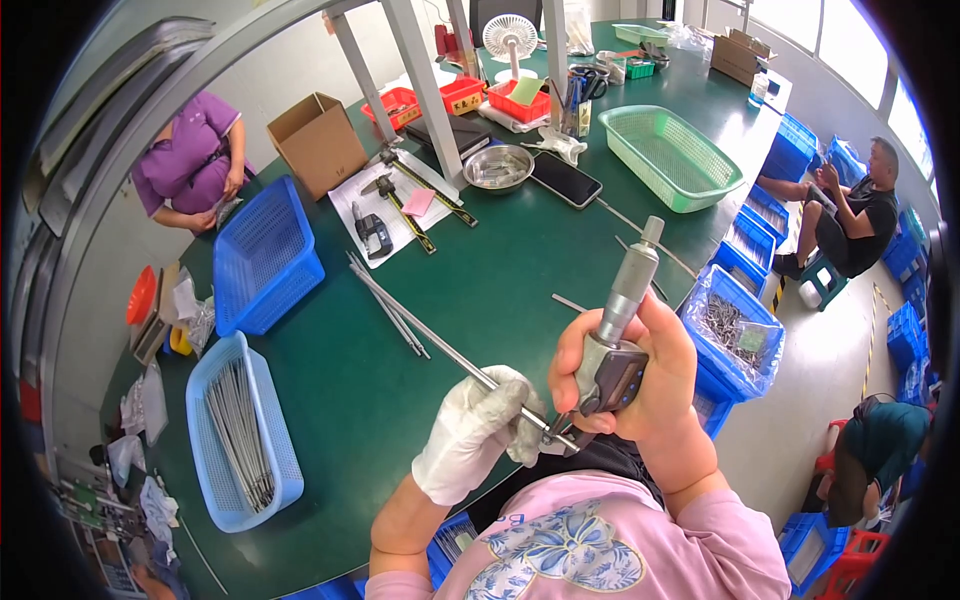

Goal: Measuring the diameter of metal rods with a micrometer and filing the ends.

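My left hand, in a white glove, is closed around a long thin metal rod near its lower right end. The rod slants up and to the left over the green table. In my bare right hand is a digital micrometer, its thimble pointing up and its dark body against my palm. The rod's near end lies at the micrometer's frame, between my two hands. Whether the jaws touch the rod is hard to tell. A few loose rods lie on the table beyond my left hand.
A light blue basket of rods stands at left, with a blue basket behind it. Calipers and another micrometer lie on white paper. A phone, metal bowl and green basket sit farther back. Other people are nearby.
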The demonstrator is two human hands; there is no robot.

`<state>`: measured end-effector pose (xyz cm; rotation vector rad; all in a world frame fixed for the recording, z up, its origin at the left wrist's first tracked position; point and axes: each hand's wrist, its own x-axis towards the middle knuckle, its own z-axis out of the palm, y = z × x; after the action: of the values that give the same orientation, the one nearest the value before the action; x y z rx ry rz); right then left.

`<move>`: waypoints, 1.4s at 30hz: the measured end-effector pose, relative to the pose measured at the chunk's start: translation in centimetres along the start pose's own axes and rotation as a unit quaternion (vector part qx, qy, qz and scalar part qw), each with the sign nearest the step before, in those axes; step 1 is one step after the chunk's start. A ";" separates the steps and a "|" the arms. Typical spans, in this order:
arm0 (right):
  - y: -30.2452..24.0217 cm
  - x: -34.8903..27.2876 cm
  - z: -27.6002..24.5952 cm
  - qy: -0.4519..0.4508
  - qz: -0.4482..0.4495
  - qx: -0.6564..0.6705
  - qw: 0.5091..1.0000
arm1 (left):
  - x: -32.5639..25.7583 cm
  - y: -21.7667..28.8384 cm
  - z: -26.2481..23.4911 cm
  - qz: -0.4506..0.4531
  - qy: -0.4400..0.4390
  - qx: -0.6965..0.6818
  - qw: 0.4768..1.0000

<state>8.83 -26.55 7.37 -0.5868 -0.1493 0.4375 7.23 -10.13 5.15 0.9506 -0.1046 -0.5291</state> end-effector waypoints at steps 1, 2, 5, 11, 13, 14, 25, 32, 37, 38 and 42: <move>0.0 0.0 0.0 0.000 0.000 0.000 1.000 | 0.0 -0.1 0.0 0.002 0.008 0.002 1.000; 0.0 0.0 0.0 -0.006 -0.002 -0.002 1.000 | 0.0 -0.1 0.0 0.002 0.008 0.002 1.000; -0.1 -0.3 0.0 -0.008 -0.006 -0.010 1.000 | -0.1 -0.1 0.0 0.004 0.007 -0.005 1.000; -0.1 -0.3 -0.1 -0.006 -0.019 -0.032 0.999 | -0.1 0.0 -0.1 0.003 -0.008 -0.019 1.000; -0.1 -0.3 -0.1 -0.009 -0.018 -0.027 0.999 | -0.1 0.0 0.0 -0.001 -0.002 -0.013 1.000; -0.1 -0.3 -0.1 -0.013 -0.021 -0.038 0.999 | -0.1 0.0 0.0 -0.001 -0.002 -0.013 1.000; 0.3 -0.5 -1.4 -0.065 -0.042 -0.119 0.990 | -0.2 0.1 0.2 -0.001 0.002 0.005 1.000; 0.1 -0.2 0.1 -0.008 -0.050 -0.052 0.997 | -0.1 -0.1 -0.1 0.010 -0.010 -0.004 1.000; 0.3 -0.2 -0.4 -0.009 -0.054 -0.073 0.996 | 0.0 -0.1 0.0 0.026 -0.001 0.021 0.999; 0.4 -0.1 -0.3 -0.005 -0.037 -0.081 0.996 | 0.0 -0.1 -0.1 0.026 0.007 0.026 0.999; 0.1 -0.3 -0.4 -0.016 -0.027 -0.102 0.994 | -0.2 -0.2 0.5 0.028 0.028 0.024 0.999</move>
<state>8.65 -26.80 6.99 -0.7758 -0.2410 0.3820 6.79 -10.49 5.29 1.0054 -0.0941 -0.4498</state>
